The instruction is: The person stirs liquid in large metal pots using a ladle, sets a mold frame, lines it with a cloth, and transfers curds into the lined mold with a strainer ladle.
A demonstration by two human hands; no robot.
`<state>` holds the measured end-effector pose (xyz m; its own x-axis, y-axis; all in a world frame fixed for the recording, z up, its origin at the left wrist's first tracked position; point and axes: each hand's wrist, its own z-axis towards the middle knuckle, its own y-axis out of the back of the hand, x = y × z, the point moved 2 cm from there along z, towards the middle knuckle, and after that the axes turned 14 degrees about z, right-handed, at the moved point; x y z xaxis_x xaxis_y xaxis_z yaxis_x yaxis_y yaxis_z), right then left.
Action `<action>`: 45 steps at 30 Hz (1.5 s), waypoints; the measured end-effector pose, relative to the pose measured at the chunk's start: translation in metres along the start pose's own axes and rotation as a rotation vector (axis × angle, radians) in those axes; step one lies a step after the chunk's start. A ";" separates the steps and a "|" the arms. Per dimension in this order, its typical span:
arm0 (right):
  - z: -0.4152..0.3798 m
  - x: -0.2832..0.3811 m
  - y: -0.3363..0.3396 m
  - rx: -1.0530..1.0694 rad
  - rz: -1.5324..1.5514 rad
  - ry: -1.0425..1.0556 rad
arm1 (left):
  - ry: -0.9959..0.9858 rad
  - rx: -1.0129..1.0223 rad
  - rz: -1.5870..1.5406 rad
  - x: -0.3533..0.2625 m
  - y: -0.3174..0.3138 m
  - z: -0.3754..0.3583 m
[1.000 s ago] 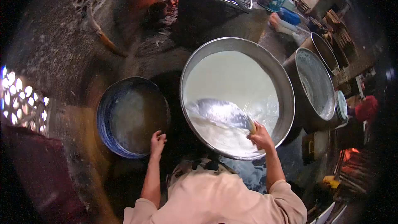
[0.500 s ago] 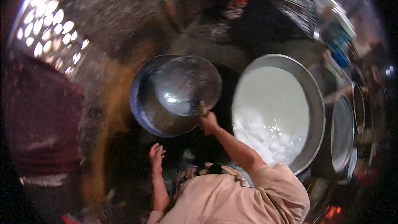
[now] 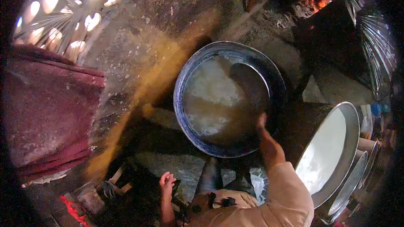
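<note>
My right hand [image 3: 261, 121] is at the right inner side of a large dark-blue basin [image 3: 180, 105] and grips what looks like a wide, shallow metal bowl [image 3: 252, 96]. The bowl is dark and blurred; a bright curved rim edge shows, low in the basin. Cloudy, brownish liquid [image 3: 214, 84] with pale foamy patches lies in the basin. My left hand [image 3: 167, 179] hangs in the air below and left of the basin, holding nothing, its fingers loosely bent and apart.
A wide metal pan [image 3: 354, 122] of white liquid stands to the right, with metal trays [image 3: 349, 185] beside it. Glowing embers [image 3: 326, 0] lie at the upper right. Maroon cloth [image 3: 54, 113] hangs at the left near a rough wall [image 3: 126, 54].
My right hand has brought the bowl down from a tilted position over the basin to low inside its right side. The view has swung left, so basin and pan appear further right.
</note>
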<state>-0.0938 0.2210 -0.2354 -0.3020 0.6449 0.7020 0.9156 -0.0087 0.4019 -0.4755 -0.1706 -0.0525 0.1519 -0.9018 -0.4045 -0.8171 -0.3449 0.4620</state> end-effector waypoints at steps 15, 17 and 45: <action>-0.065 -0.130 -0.153 0.580 0.427 -0.273 | 0.009 -0.026 -0.075 0.027 0.024 -0.017; -0.072 -0.116 -0.131 0.710 0.329 -0.155 | -0.003 -0.013 -0.059 0.023 0.015 -0.007; -0.283 -0.120 0.531 0.276 0.284 -0.445 | -0.616 0.275 0.181 -0.060 -0.217 -0.178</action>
<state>0.3536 -0.0774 0.0607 0.0508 0.9054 0.4215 0.9974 -0.0675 0.0248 -0.2081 -0.0876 0.0121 -0.2771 -0.5987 -0.7515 -0.9232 -0.0509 0.3810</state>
